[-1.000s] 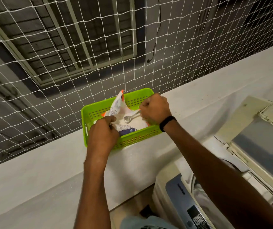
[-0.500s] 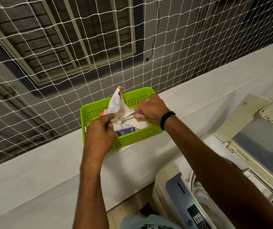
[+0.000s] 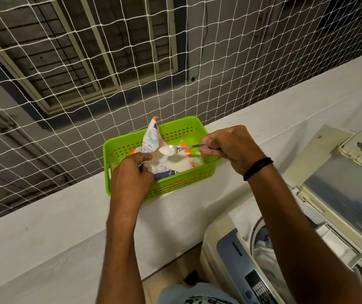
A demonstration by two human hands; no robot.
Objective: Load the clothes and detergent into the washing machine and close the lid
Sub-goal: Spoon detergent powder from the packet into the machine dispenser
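Observation:
A green plastic basket sits on the white ledge and holds an open white, orange and blue detergent packet. My left hand pinches the packet's front edge at the basket's left side. My right hand grips a metal spoon by its handle; the bowl, heaped with white powder, hangs just above the packet's mouth. The washing machine stands at the lower right with its lid raised, and pale clothes show inside the drum.
A white rope net closes off the space behind the ledge, right behind the basket. The machine's control panel lies at the bottom, below my right forearm. A strip of floor shows between ledge and machine.
My right hand has lifted the spoon out of the packet, now loaded with powder, and drawn it slightly right. My left hand keeps its hold on the packet.

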